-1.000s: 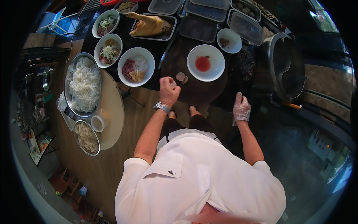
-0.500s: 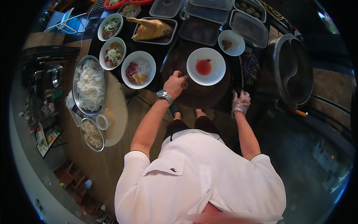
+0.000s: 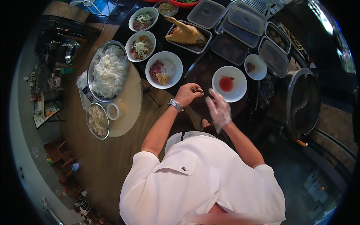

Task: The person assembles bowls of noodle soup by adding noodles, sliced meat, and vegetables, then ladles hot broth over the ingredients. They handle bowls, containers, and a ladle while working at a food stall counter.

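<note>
Small dark object, too small to identify, sits pinched in the fingertips of the left hand, over the dark counter. Left hand bare, metal watch at the wrist, fingers curled closed around the object. Right hand wears a clear plastic glove, fingers spread and loose, holding nothing visible; blurred. It is just beside the object, slightly lower and to the right, apparently not touching.

Surroundings, largest first:
- Large round metal pot with a divided interior, far right, well apart from both hands.
- Wide metal basin of white noodles, left of the hands, on a round pale tabletop.
- Metal tray holding a whole cooked yellow-skinned chicken, beyond the hands.
- Clear lidded plastic containers at the top.
- White round plate with a red dab of sauce, just beyond the right hand, near the object.
- White bowl of pink sliced meat and pale pieces, just beyond the left hand.
- Smaller metal bowl of noodles, lower left.
- Small white dish, beside the sauce plate.
</note>
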The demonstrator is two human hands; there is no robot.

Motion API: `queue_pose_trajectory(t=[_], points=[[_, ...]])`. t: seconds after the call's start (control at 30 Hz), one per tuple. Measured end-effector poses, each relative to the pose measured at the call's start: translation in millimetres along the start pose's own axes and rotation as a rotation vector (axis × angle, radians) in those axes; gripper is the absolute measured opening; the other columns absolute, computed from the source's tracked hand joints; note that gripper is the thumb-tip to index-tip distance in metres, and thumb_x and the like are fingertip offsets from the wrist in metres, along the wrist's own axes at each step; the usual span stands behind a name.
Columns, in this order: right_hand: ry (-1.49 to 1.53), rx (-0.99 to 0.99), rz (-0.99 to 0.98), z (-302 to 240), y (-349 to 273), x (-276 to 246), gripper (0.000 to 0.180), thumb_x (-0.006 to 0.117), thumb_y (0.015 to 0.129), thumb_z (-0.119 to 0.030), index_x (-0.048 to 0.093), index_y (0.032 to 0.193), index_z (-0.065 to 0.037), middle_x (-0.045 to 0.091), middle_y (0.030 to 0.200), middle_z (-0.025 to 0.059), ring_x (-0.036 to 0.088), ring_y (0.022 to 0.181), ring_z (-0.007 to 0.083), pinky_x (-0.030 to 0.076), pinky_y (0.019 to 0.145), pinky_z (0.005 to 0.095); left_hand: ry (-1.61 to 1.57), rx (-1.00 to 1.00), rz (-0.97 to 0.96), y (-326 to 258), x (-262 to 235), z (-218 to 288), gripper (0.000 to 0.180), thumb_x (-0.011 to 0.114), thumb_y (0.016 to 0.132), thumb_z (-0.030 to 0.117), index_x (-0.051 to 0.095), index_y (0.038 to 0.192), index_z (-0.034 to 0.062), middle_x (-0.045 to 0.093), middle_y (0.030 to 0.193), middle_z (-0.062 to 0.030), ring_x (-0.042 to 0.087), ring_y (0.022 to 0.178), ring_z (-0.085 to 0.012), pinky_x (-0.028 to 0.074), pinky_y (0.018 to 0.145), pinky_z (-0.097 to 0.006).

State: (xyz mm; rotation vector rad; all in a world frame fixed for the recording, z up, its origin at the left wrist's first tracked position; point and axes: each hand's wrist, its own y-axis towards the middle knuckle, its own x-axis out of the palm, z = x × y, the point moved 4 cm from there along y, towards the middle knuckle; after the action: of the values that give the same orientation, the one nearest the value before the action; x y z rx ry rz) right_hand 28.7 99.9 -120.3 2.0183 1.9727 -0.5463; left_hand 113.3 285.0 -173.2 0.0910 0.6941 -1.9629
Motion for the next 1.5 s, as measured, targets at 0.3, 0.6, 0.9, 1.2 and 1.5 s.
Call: queue_pose_trajectory(t=[0.3, 0.6, 0.9, 1.2, 1.5], points=[[0.559, 0.414, -0.32, -30.2, 167.2, 158.4, 0.029, 0.064, 0.1, -0.019, 0.069, 0.122, 0.001, 0.073, 0.101, 0.0046, 0.067, 0.087, 0.01, 0.056, 0.076, 0.0263, -0.381, -0.102, -0.015, 31.3, -153.6, -26.0, 0.05, 0.087, 0.079, 0.009, 0.064, 0.122, -0.0028, 0.071, 0.104, -0.0049, 0.068, 0.089, -0.0117, 0.057, 0.079, -0.027], [-0.176, 0.472, -0.321, -20.6, 241.9, 213.5, 0.032, 0.069, 0.092, -0.026, 0.074, 0.113, -0.002, 0.076, 0.095, 0.0151, 0.073, 0.078, 0.0227, 0.059, 0.076, 0.0347, -0.014, -0.173, 0.01, 69.1, -211.7, -64.0, 0.03, 0.075, 0.08, 0.011, 0.072, 0.105, -0.0037, 0.075, 0.083, -0.0122, 0.072, 0.066, -0.016, 0.059, 0.062, -0.029], [-0.371, 0.433, -0.309, -37.4, 221.4, 179.2, 0.034, 0.058, 0.094, -0.031, 0.075, 0.105, -0.004, 0.072, 0.107, 0.0219, 0.067, 0.106, 0.0415, 0.054, 0.093, 0.0463, 0.727, 0.051, 0.112, 81.9, -182.8, -55.5, 0.029, 0.079, 0.078, 0.023, 0.071, 0.103, 0.0117, 0.061, 0.11, -0.0142, 0.067, 0.099, -0.0378, 0.056, 0.082, -0.049], [0.099, 0.988, -0.281, -39.9, 73.5, 67.3, 0.052, 0.06, 0.099, -0.047, 0.069, 0.087, 0.003, 0.066, 0.069, 0.0082, 0.064, 0.057, 0.016, 0.055, 0.055, 0.0325, 0.157, 0.178, 0.087, 65.1, -176.7, -6.8, 0.041, 0.071, 0.08, 0.013, 0.059, 0.117, 0.002, 0.061, 0.117, -0.017, 0.062, 0.104, -0.0299, 0.05, 0.092, -0.038], [0.368, 1.086, -0.012, 26.3, -20.0, -30.1, 0.05, 0.063, 0.099, -0.049, 0.072, 0.098, 0.0, 0.066, 0.074, 0.0047, 0.061, 0.057, 0.0118, 0.054, 0.053, 0.0292, -0.021, 0.391, -0.091, 71.6, -50.3, 85.2, 0.049, 0.081, 0.078, 0.006, 0.06, 0.123, 0.0042, 0.065, 0.11, -0.011, 0.066, 0.1, -0.0225, 0.054, 0.087, -0.034]])
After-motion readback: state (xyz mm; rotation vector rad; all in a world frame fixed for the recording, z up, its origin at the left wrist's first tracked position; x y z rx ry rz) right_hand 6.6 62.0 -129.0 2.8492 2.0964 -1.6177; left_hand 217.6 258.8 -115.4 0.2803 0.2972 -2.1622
